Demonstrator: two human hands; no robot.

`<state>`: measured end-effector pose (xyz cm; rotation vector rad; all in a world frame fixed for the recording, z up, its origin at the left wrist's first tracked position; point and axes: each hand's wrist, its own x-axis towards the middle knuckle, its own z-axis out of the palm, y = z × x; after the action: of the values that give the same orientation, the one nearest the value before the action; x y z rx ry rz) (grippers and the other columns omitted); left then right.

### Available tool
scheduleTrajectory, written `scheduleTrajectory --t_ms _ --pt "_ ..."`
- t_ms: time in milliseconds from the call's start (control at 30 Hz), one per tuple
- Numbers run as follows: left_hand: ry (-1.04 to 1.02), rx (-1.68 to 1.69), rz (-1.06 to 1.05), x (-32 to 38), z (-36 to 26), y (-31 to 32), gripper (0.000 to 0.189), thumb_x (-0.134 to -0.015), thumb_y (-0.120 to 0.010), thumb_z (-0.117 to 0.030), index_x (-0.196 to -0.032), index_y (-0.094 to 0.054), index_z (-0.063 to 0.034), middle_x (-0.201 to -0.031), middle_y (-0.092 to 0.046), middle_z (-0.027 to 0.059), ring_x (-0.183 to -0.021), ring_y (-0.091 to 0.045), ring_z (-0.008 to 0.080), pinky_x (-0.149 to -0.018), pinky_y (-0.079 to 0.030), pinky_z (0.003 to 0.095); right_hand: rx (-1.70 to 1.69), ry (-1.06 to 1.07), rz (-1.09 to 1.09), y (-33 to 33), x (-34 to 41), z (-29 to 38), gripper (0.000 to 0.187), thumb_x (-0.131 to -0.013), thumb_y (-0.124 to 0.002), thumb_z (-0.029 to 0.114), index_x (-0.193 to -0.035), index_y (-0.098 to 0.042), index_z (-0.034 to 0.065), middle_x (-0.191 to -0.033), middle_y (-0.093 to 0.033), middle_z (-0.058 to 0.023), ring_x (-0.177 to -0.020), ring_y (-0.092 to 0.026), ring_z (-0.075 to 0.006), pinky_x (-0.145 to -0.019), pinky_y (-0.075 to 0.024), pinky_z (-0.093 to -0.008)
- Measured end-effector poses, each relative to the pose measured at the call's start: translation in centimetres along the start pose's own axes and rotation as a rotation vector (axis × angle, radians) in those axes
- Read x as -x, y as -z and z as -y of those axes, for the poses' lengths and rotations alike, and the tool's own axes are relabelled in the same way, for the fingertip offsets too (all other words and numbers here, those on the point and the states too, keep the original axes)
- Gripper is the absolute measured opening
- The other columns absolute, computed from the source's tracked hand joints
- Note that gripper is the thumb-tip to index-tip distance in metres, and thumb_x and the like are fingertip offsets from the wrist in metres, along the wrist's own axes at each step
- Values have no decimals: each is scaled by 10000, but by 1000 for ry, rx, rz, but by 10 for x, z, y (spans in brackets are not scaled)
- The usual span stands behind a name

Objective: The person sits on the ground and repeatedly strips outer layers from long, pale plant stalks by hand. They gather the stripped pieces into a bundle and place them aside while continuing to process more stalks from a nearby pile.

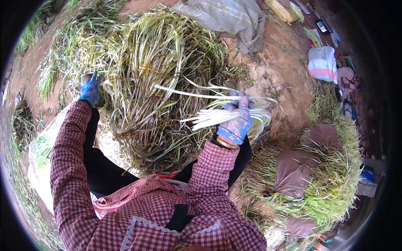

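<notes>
My right hand, in a blue patterned glove, grips a bundle of pale white stalks. Some longer, thin leaves trail from this bundle to the left and right. A large heap of long-stemmed green and yellowing plants lies on the ground between my legs, beneath and left of that hand. At the heap's left edge is my left hand, also gloved in blue. Its fingers point away from me, slightly apart, with nothing visible held in them. Whether the fingertips touch the leaves cannot be told.
A grey woven sack lies beyond the heap. To my right, reddish-brown cloths cover parts of a long row of green stalks. A white and pink sack stands farther off. White sheeting lies at my left.
</notes>
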<state>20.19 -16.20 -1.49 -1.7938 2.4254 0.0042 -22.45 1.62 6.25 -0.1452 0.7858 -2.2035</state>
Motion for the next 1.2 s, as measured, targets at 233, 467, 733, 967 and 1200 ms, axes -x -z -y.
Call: scheduleTrajectory --t_ms 233,467,733,967,1200 --pt "-746 984 10 34 -174 37 626 -717 -757 -241 -1253 -491 -56 -1083 -608 128 -970 -587 226 -859 -456 371 -48 -126 81 2 -3 -36 116 -841 -593 22 -891 -512 89 -960 -623 -129 -850 -618 -245 -513 -475 -229" --pt "-72 2411 42 85 -194 17 327 -786 -678 -141 -1070 -595 -1 -931 -640 113 -866 -615 219 -831 -493 359 65 -197 147 1 6 -54 154 -846 -600 83 -993 -561 106 -1015 -624 -116 -873 -612 -221 -556 -503 -240" --pt "-271 1718 -226 69 -264 11 33 -821 -590 -24 -847 -610 -17 -861 -591 76 -779 -571 170 -737 -459 295 68 -370 175 7 13 -90 328 -868 -555 60 -1177 -446 63 -1087 -585 -169 -983 -574 -282 -709 -537 -379" --pt "-198 306 -85 51 -227 -62 318 -745 -618 -154 -1059 -581 -118 -938 -600 128 -837 -602 305 -748 -471 432 -252 -456 298 12 12 -82 232 -819 -643 97 -1016 -530 143 -917 -518 -46 -731 -476 -141 -485 -421 -199" --pt "-41 1377 -466 70 -207 -12 137 -796 -612 13 -925 -628 -29 -881 -606 72 -773 -604 177 -692 -496 264 -164 -385 340 13 14 -81 124 -838 -603 55 -930 -576 132 -1079 -580 -110 -788 -506 -172 -524 -451 -225"
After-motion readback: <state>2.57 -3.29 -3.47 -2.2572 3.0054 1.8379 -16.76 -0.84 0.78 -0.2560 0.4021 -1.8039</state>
